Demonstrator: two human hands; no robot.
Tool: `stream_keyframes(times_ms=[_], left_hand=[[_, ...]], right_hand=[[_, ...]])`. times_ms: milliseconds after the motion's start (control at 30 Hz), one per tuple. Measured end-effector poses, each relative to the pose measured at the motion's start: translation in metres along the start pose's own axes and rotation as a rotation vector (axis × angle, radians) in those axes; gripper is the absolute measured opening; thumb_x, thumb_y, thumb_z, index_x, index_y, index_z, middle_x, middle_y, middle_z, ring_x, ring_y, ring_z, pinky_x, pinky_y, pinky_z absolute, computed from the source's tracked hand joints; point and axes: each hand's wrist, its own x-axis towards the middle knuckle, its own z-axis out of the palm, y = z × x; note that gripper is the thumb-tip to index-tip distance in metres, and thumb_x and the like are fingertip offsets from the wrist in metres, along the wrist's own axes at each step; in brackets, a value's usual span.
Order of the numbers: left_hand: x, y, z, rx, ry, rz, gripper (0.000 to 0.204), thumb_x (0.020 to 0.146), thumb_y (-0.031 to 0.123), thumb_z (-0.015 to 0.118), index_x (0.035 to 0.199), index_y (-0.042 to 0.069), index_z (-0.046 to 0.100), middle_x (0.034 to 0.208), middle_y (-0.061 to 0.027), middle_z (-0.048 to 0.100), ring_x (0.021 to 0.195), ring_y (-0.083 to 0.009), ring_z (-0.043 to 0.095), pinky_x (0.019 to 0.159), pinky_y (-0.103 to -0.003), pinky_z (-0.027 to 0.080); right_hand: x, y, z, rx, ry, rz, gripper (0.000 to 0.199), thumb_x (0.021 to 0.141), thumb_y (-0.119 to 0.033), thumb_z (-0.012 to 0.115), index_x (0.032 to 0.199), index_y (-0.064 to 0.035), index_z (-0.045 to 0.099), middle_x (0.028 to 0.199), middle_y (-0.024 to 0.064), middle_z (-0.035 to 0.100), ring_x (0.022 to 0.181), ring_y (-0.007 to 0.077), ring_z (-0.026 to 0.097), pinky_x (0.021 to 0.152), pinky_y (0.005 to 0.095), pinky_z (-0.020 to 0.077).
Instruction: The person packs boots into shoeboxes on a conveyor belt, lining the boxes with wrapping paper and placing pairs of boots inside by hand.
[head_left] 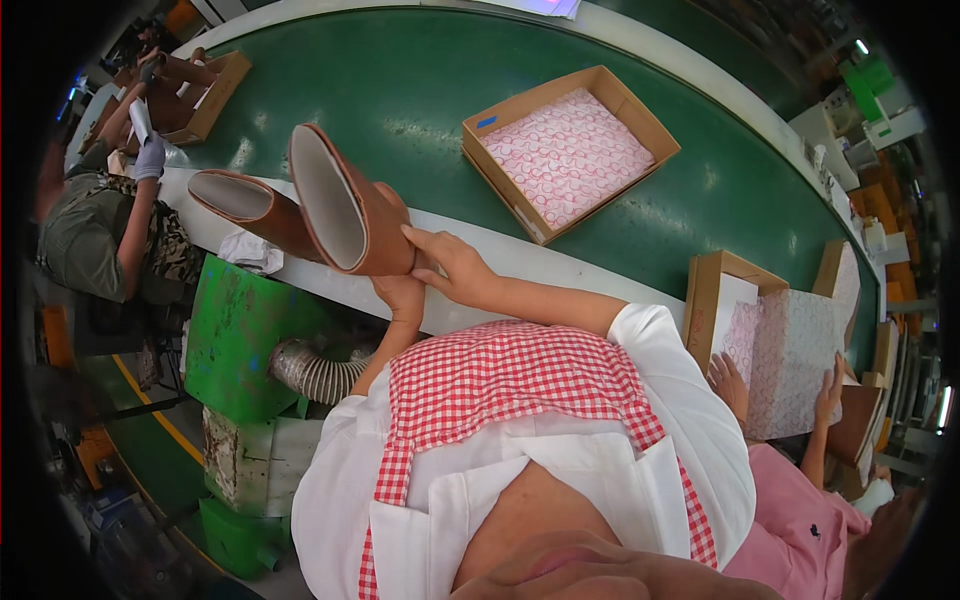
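Note:
Both my hands are at a tall brown boot (380,218), tilted so that its wide top opening and pale lining face up. My left hand (402,292) grips it from below, its fingers mostly hidden behind the shaft. With fingers and thumb bent against the side of the same boot, my right hand (455,268) also holds it. A second brown boot (285,225) is just left of it over the pale bench edge, its opening toward the left. I cannot tell what supports that boot, as its lower part is hidden.
An open cardboard box (470,150) lined with pink-patterned paper lies on the green conveyor belt (400,80). At right, a co-worker's hands handle patterned paper (795,360) at another box (705,310). A gloved co-worker (100,235) works at left. Below stands a green machine (235,340) with a duct.

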Motion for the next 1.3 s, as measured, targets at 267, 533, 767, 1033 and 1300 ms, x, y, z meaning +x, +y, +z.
stream_keyframes(times_ms=[267,533,767,1033,1300], left_hand=[[0.019,0.044,-0.034,0.540,-0.007,0.272,0.048,0.073,0.010,0.076,0.112,-0.007,0.054,0.106,-0.0168,0.062,0.094,-0.0252,0.061,0.084,-0.035,0.048],[0.021,0.061,-0.040,0.411,0.027,0.221,0.039,0.078,0.005,0.071,0.111,-0.009,0.054,0.103,-0.0174,0.063,0.089,-0.0224,0.062,0.082,-0.034,0.048],[0.009,0.071,-0.054,0.659,0.173,0.157,0.034,0.079,0.011,0.073,0.103,-0.007,0.058,0.098,-0.0178,0.064,0.086,-0.0242,0.063,0.077,-0.034,0.049],[-0.015,0.072,-0.050,0.639,0.134,0.063,0.031,0.080,0.012,0.072,0.100,-0.003,0.055,0.091,-0.0096,0.060,0.076,-0.0161,0.056,0.070,-0.029,0.048],[-0.062,0.047,-0.056,0.572,-0.319,-0.273,0.009,0.084,0.009,0.066,0.085,0.001,0.061,0.077,-0.0022,0.060,0.069,-0.0106,0.053,0.066,-0.027,0.046]], right_hand=[[-0.026,0.102,-0.073,-0.842,0.473,0.160,0.067,0.072,-0.011,0.069,0.133,-0.0101,0.041,0.123,0.0151,0.054,0.111,0.0334,0.051,0.087,0.0457,0.0396],[-0.083,0.150,-0.183,-0.667,-0.260,0.512,0.037,0.083,-0.016,0.053,0.119,-0.0211,0.060,0.096,0.0188,0.065,0.087,0.0358,0.063,0.076,0.0428,0.0491],[-0.147,0.164,-0.257,-0.301,-0.411,0.565,0.044,0.078,-0.007,0.065,0.121,-0.0157,0.061,0.099,0.0117,0.068,0.089,0.0208,0.063,0.079,0.0316,0.0497],[-0.040,0.198,-0.184,-0.103,0.058,0.932,0.038,0.086,-0.036,0.061,0.101,-0.0014,0.067,0.088,0.0098,0.068,0.078,0.0143,0.066,0.063,0.0308,0.0527],[0.015,0.262,-0.094,-0.511,0.064,0.979,0.022,0.079,-0.019,0.058,0.085,-0.0003,0.068,0.072,0.0195,0.066,0.061,0.0280,0.067,0.058,0.0365,0.0540]])
